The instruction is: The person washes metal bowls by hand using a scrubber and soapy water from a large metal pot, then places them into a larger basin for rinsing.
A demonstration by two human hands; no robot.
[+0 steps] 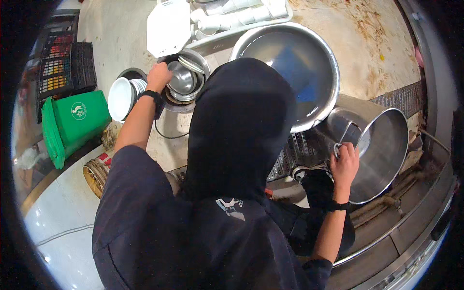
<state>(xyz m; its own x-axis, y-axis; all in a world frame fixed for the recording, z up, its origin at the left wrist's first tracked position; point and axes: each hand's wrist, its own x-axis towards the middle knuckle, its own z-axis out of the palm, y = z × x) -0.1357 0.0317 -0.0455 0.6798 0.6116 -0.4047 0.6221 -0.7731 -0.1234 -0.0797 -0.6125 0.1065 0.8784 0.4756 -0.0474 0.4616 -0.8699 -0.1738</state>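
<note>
Right hand [345,164] half-curled against metal pot [379,157]

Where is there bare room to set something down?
Bare floor lies between the black plastic crates and white panel, and, stained, right of the wide metal basin. Crowded: around the left hand, by metal bowls and white bowls.

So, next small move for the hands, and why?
I'd probably lift the steel bowl with the left hand: that hand is right by its edge, and the bowl sits among other metal dishes, mostly uncovered. The right hand is at the handle of the big tilted pot, so the left seems freer to move.
</note>
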